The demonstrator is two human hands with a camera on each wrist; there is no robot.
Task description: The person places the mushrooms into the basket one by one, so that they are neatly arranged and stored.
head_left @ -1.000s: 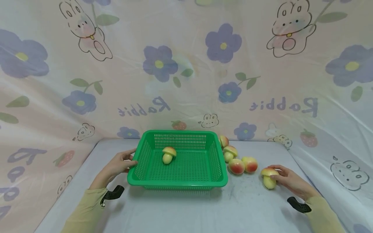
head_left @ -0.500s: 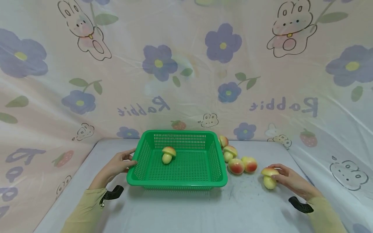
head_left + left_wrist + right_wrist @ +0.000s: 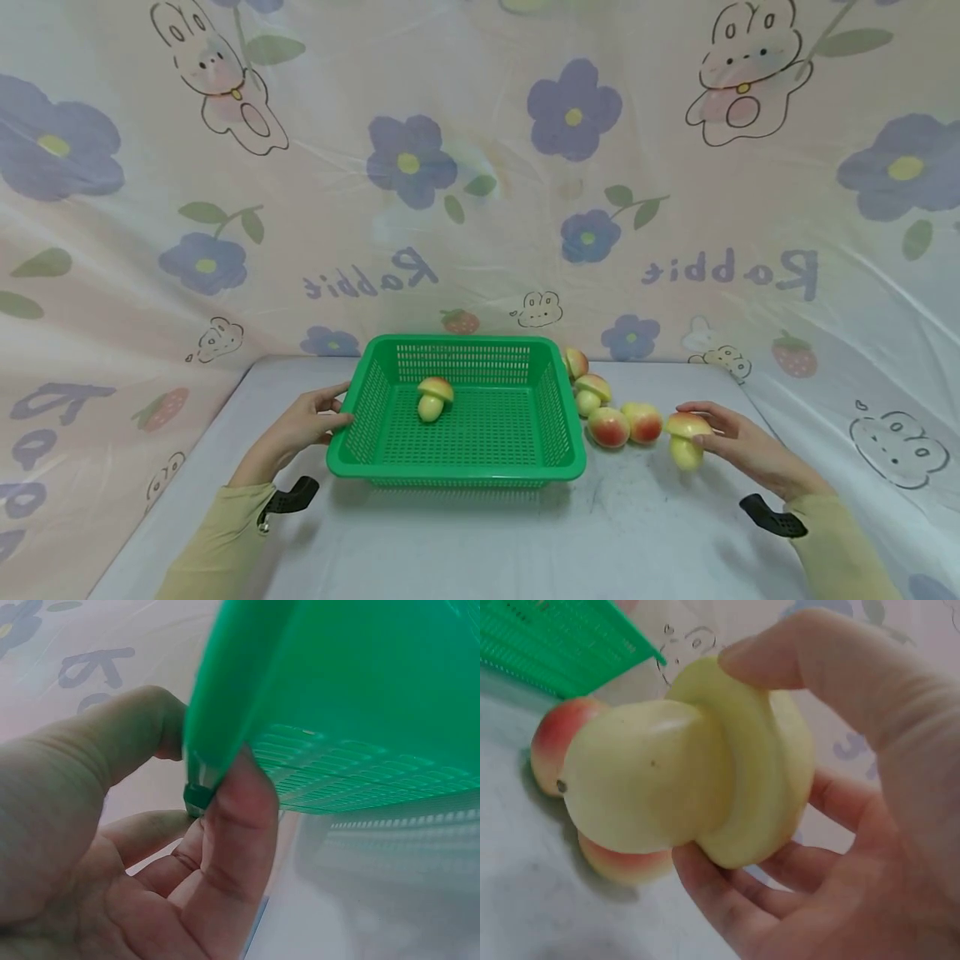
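My right hand (image 3: pixel 738 442) grips a toy mushroom (image 3: pixel 687 437) by its red-and-yellow cap, just above the white table. In the right wrist view the mushroom's pale stem (image 3: pixel 641 776) points left, thumb on one side of the cap and fingers on the other. My left hand (image 3: pixel 298 427) pinches the left rim of a green plastic basket (image 3: pixel 457 475). Seen from the left wrist, the thumb and fingers are around the basket's rim (image 3: pixel 225 697). Inside the basket a second toy mushroom (image 3: pixel 433 400) stands on the perforated floor, left of its middle.
Right of the basket are two rounded red-and-yellow pieces (image 3: pixel 609 427), another toy mushroom (image 3: pixel 592 393) and a similar piece (image 3: pixel 576 364) partly hidden by the basket. A cloth backdrop (image 3: pixel 480 233) with rabbits and flowers hangs behind the table (image 3: pixel 480 550).
My right hand has lifted the toy mushroom and shifted it slightly up and left in the head view. My left hand and the basket stay in place.
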